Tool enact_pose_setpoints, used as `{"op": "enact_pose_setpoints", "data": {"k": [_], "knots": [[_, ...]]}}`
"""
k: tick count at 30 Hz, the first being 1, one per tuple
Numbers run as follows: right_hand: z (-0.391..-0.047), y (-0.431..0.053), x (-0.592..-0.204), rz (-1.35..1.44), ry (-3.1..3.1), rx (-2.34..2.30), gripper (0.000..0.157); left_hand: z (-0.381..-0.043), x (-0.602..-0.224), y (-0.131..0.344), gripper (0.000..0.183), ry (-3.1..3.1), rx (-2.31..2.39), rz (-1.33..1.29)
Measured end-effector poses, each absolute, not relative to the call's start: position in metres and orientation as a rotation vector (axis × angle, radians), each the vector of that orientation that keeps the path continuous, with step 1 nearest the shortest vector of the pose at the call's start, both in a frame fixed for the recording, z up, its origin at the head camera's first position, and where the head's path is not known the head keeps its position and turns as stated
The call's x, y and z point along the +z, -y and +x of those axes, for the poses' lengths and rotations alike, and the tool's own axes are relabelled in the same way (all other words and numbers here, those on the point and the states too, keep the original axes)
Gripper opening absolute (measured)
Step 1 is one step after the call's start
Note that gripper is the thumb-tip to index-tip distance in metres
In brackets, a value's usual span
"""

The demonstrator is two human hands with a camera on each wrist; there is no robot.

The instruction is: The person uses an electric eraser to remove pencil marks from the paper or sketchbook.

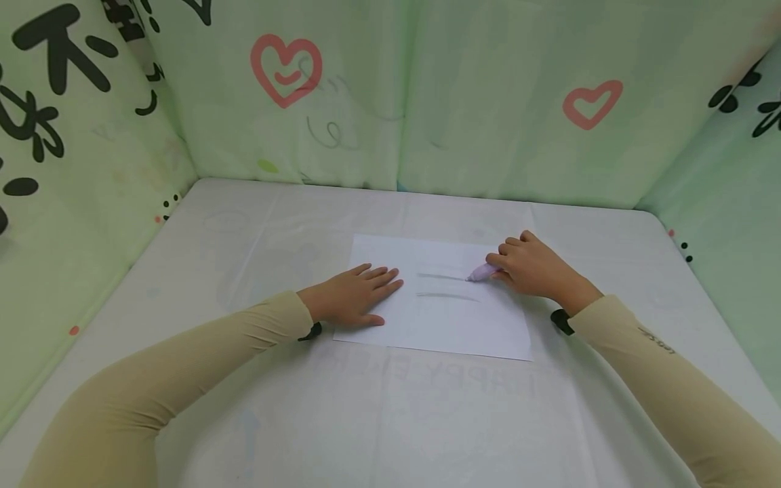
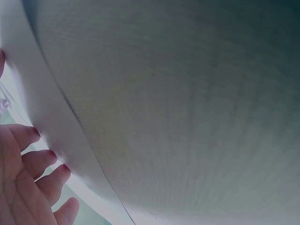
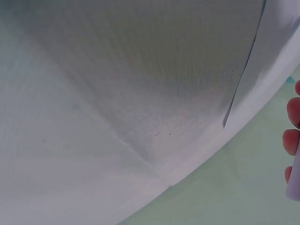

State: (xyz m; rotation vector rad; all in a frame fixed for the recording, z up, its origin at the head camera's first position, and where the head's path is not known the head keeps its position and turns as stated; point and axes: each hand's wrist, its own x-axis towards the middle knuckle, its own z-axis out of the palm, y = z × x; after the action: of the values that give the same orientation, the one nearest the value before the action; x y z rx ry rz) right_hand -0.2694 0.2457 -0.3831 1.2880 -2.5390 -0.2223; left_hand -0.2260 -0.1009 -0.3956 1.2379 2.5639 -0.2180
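Observation:
A white sheet of paper (image 1: 439,329) lies on the table, bearing two short faint grey strokes. My left hand (image 1: 356,296) rests on the paper's left part, fingers spread; its fingers (image 2: 47,161) also show in the left wrist view. Over the paper's right part, my right hand (image 1: 526,264) grips a thick lavender pen-like tube (image 1: 483,272). The tube's tapered tip is at the right end of the upper stroke. In the right wrist view, the blunt end of the tube (image 3: 294,180) shows beside several fingertips (image 3: 291,141). What kind of tube it is, I cannot tell.
A white cover (image 1: 293,420) with faint printing is spread over the table. Pale green curtains (image 1: 464,81) with red hearts and black lettering stand behind and on both sides. Dark bands show at both wrists, below the beige sleeves (image 1: 665,373).

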Motion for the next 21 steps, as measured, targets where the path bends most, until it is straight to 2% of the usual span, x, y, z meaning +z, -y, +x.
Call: {"op": "enact_pose_setpoints", "data": {"k": [21], "knots": [[-0.2709, -0.2437, -0.3831, 1.315, 2.491, -0.230, 0.024, -0.2271, -0.3976, 0.1028, 0.073, -2.574, -0.214, 1.271]]}}
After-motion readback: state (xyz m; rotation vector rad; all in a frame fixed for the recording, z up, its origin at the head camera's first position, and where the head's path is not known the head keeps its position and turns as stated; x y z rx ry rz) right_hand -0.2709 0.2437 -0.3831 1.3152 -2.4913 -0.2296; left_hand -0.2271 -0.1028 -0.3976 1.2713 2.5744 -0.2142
